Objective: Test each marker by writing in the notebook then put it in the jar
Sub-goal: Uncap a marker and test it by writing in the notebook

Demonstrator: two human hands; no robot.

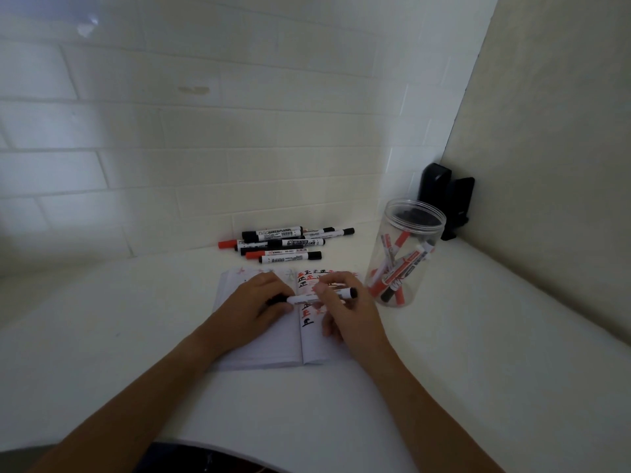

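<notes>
We're gripping the white black-ended marker [321,294] with both hands, left [254,302] on its cap, right [345,310] on the barrel, over the open marked notebook [259,343], risking smudged ink from a slip.

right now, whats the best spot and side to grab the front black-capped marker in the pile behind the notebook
Judging by its pose, take the front marker by the white middle of its barrel, coming down from above and from the notebook side. It lies flat, crosswise, at the pile's near edge, so that flank is free; other markers crowd its far side. Both hands are busy with another marker.
</notes>
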